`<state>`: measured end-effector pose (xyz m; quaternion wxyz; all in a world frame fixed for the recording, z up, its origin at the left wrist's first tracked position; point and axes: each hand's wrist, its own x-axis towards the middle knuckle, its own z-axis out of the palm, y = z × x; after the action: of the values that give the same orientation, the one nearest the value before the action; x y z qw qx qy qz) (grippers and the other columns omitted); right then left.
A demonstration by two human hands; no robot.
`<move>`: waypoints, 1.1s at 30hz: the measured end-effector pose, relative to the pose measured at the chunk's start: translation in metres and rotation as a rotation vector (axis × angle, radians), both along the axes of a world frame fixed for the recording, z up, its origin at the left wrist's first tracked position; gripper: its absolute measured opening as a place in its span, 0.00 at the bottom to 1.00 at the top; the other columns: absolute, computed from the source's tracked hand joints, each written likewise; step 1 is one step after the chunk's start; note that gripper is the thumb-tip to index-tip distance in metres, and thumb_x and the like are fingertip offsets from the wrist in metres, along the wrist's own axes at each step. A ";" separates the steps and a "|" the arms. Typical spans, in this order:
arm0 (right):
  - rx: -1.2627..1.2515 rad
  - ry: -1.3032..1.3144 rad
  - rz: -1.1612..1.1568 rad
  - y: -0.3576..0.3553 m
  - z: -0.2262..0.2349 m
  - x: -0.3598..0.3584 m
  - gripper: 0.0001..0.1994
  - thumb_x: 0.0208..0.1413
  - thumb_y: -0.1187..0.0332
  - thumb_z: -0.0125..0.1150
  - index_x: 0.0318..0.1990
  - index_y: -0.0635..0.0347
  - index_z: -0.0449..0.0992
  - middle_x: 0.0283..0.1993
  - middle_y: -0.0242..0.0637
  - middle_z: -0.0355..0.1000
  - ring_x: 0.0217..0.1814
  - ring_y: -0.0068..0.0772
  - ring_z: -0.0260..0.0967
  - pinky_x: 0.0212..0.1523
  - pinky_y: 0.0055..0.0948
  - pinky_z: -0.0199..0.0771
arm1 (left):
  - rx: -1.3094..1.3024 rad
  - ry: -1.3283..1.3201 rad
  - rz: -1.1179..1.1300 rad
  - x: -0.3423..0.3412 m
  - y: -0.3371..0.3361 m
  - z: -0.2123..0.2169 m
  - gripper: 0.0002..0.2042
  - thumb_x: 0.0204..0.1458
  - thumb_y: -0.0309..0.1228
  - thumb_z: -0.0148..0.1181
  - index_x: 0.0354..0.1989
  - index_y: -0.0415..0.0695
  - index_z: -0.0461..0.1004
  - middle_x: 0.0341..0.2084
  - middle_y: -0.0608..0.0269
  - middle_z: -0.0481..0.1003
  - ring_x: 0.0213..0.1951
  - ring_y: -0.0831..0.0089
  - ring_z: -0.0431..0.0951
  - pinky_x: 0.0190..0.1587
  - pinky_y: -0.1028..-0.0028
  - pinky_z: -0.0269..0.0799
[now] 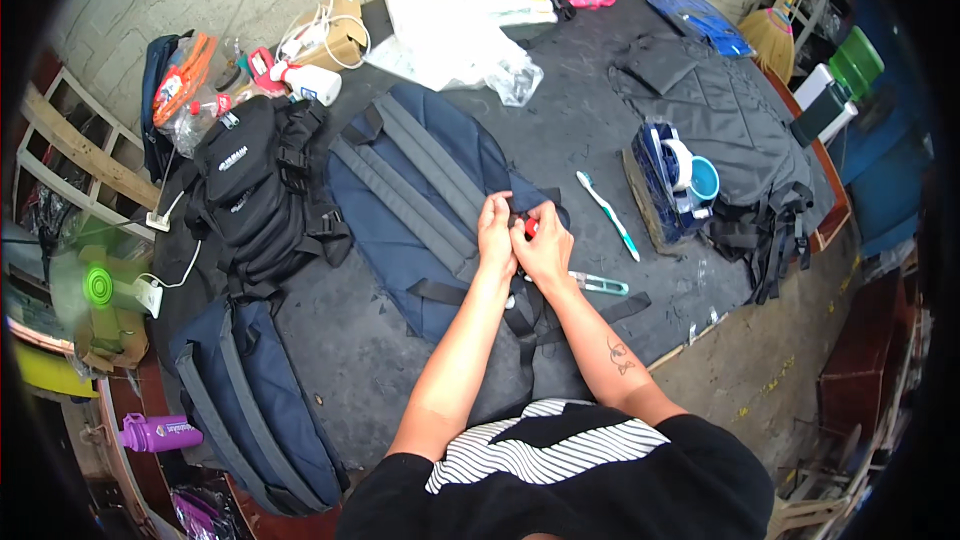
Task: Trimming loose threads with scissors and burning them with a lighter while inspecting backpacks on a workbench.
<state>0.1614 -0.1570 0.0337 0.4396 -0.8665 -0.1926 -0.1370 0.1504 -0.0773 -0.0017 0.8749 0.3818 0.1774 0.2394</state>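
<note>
Pinching small red object [531, 227] with left hand [495, 237] and right hand [546, 243] at navy backpack [420, 205] strap | grip narrow, both holding | scissors [598, 285] idle just right | progress unclear

The scene is viewed from a single head-worn fisheye camera, aimed steeply down and forward over the wearer's chest at a dark table [600, 130] close below, with both hands centred at near range, straight edges bent toward the rim, and the corners blacked out by the lens.
</note>
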 end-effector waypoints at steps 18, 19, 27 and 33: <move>-0.010 0.008 -0.006 -0.002 -0.007 -0.006 0.15 0.44 0.60 0.64 0.31 0.59 0.66 0.28 0.44 0.72 0.29 0.50 0.72 0.30 0.43 0.70 | -0.100 -0.009 -0.036 -0.005 -0.001 -0.002 0.10 0.62 0.37 0.47 0.41 0.44 0.70 0.25 0.75 0.61 0.29 0.85 0.60 0.33 0.82 0.62; -0.016 0.015 -0.008 -0.002 -0.005 -0.008 0.15 0.44 0.60 0.64 0.31 0.59 0.66 0.28 0.44 0.72 0.29 0.50 0.72 0.30 0.43 0.70 | -0.108 -0.011 -0.048 -0.007 -0.001 -0.001 0.10 0.62 0.37 0.47 0.41 0.43 0.70 0.25 0.75 0.61 0.29 0.85 0.61 0.33 0.82 0.62; 0.186 0.118 0.001 -0.010 -0.006 -0.003 0.15 0.51 0.58 0.60 0.37 0.59 0.66 0.30 0.48 0.72 0.33 0.53 0.72 0.32 0.45 0.70 | 0.699 -0.007 0.207 -0.048 -0.036 0.136 0.07 0.55 0.24 0.52 0.41 0.39 0.72 0.36 0.64 0.70 0.38 0.78 0.71 0.44 0.78 0.66; 0.032 0.039 0.028 -0.004 -0.002 -0.007 0.15 0.55 0.57 0.55 0.39 0.59 0.65 0.30 0.48 0.73 0.31 0.55 0.71 0.32 0.47 0.68 | 0.094 -0.985 -0.799 -0.144 -0.060 0.275 0.22 0.57 0.50 0.42 0.34 0.45 0.76 0.40 0.51 0.69 0.46 0.55 0.66 0.52 0.61 0.60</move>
<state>0.1545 -0.1610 0.0321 0.4589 -0.8591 -0.1940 -0.1171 0.0065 -0.1375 0.2731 0.8581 0.3016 -0.4126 0.0493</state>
